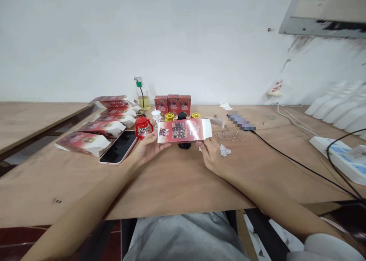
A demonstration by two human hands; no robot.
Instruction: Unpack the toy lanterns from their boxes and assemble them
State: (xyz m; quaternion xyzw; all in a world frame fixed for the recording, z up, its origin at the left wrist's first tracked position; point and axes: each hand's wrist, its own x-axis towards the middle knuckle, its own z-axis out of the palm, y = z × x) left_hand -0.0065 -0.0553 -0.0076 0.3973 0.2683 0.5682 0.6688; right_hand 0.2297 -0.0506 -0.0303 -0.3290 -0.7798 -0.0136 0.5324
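While the left hand [148,148] and right hand [211,152] held the red Christmas carton [180,131] between them above the table [166,188], a light, even grip at both ends seemed best for sparing its cardboard walls.

Red printed box [187,130] | white end flap extended | turned sideways | held above table [160,192]

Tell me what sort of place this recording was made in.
Probably a small workshop or packing area: a red carton is held above a wooden table, where similar boxes lie at the left and small lanterns in several colours stand near the middle.
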